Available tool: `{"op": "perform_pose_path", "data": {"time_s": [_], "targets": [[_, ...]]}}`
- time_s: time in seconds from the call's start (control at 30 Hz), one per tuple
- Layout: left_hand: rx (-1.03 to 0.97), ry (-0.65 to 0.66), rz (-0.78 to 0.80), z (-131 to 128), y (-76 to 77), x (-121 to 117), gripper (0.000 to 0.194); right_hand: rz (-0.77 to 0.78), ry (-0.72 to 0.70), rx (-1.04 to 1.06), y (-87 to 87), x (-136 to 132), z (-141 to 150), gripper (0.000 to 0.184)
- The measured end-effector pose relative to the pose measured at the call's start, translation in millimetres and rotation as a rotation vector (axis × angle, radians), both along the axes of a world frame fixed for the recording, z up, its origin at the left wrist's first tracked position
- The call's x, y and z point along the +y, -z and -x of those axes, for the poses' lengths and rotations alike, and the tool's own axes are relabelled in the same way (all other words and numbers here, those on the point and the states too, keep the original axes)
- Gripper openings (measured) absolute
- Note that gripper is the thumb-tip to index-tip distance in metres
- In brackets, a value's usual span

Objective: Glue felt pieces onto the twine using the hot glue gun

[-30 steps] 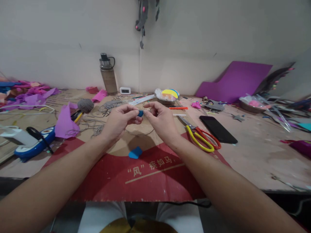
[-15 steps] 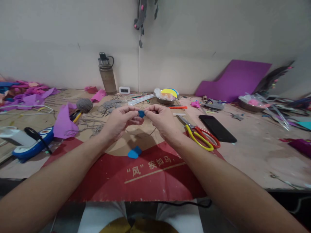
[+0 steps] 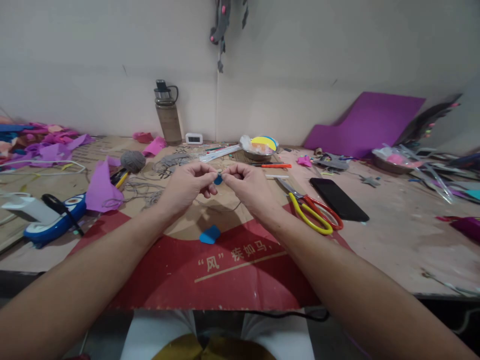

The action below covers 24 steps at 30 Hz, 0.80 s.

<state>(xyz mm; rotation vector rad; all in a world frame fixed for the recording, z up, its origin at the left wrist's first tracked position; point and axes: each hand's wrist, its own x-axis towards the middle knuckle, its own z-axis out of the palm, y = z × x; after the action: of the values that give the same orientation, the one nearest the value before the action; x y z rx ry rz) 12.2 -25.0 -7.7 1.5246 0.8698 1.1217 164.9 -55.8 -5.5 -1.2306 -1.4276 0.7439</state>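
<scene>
Between the fingertips of both hands is a small blue piece (image 3: pixel 218 179), felt or foam, mostly covered by the fingers. My left hand (image 3: pixel 191 182) pinches it from the left, and my right hand (image 3: pixel 245 184) pinches at its upper right edge. Both hands are held above the cardboard. Below them, on the brown and red cardboard (image 3: pixel 165 280), lies another blue cut piece (image 3: pixel 210 234). A thin grey cord (image 3: pixel 228 209) curves across the board under the hands.
Scissors (image 3: pixel 311 210) with red and yellow handles and a black phone (image 3: pixel 339 199) lie to the right. A grey yarn ball (image 3: pixel 133 161), purple felt (image 3: pixel 105 187) and a blue-white holder (image 3: pixel 56 220) stand left. Behind are a bottle (image 3: pixel 168 117), a clock (image 3: pixel 194 138) and a bowl (image 3: pixel 258 154).
My fingertips have drawn closer together around the blue piece, which now hangs a little lower between them. The whole view has shifted slightly; the things on the table stay put.
</scene>
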Motion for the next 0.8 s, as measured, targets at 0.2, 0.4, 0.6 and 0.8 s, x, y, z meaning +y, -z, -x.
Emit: {"op": "perform_pose_path", "data": {"time_s": [0.2,0.4,0.6,0.8], "targets": [[-0.013,-0.018,-0.02,1.2,0.8,1.1,0.013,-0.036,-0.07,-0.02,2.5,1.1,-1.1,0.015],[-0.015,0.029,0.006,-0.9,-2.0,-3.2,0.016,-0.019,-0.016,0.019,1.3,0.6,-1.4,0.013],[-0.128,0.116,0.166,-1.2,-3.0,-1.7,0.024,0.006,-0.023,0.091,2.1,3.8,-4.3,0.01],[-0.09,0.087,0.133,-0.2,-0.9,0.6,0.021,-0.043,-0.032,0.024,4.2,5.4,-6.1,0.013]]}}
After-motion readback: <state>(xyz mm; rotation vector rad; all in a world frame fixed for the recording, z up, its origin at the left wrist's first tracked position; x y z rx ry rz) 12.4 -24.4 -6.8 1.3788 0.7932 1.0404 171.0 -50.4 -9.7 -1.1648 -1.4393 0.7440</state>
